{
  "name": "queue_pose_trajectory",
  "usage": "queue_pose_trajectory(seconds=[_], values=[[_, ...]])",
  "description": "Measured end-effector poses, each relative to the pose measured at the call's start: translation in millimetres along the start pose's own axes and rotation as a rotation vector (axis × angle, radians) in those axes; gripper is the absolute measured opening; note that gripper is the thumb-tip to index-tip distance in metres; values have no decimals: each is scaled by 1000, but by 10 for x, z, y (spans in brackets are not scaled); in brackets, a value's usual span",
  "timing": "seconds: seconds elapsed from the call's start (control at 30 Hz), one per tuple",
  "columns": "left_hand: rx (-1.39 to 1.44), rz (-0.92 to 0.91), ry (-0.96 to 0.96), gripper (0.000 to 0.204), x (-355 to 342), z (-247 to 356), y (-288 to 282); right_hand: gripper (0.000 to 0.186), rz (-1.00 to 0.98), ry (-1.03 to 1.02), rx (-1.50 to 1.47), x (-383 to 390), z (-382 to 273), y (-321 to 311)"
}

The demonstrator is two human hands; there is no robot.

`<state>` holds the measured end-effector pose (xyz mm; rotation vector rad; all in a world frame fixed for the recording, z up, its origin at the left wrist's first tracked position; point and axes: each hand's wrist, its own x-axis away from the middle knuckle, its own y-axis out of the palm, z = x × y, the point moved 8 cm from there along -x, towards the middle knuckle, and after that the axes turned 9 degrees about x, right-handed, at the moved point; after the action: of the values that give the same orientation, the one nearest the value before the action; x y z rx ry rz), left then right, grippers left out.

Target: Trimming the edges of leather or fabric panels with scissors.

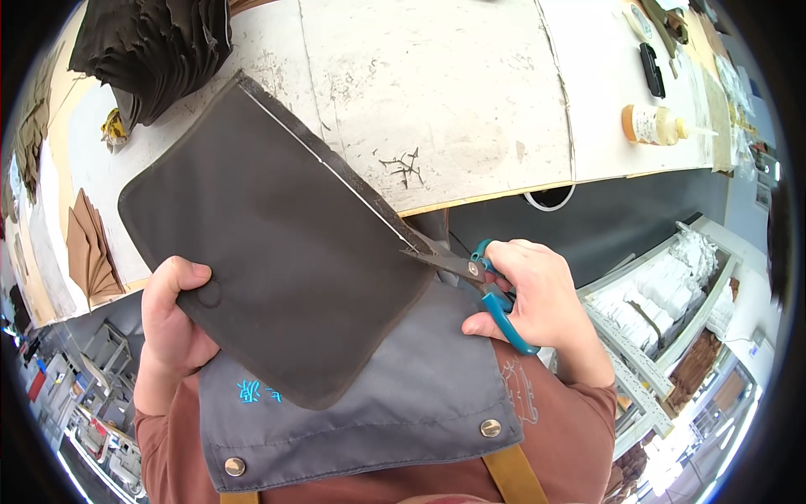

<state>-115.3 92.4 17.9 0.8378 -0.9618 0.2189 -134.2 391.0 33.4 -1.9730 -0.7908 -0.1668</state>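
Above a scuffed white surface, the left hand pinches a dark rounded-corner fabric panel while the right hand grips teal-handled scissors at its stitched edge.

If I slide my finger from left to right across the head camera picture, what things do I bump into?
Tan folded pieces → left hand → dark brown fabric piece → scissors → right hand → glue bottle
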Motion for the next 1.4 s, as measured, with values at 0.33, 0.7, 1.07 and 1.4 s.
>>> queue_pose_trajectory(seconds=[0.33, 0.7, 1.07, 1.4], values=[[36, -18, 36, 37, -6, 3, 30, 65, 73, -18, 86, 22, 2, -53], [75, 3, -2, 35, -3, -37, 67, 62, -120, 40, -404, 2, 175, 276], [83, -2, -56, 37, -61, -65, 36, 64, -191, 9, -538, -2, 173, 373], [57, 50, -19, 38, -60, -62, 32, 62, -190, 12, -576, 9, 198, 395]])
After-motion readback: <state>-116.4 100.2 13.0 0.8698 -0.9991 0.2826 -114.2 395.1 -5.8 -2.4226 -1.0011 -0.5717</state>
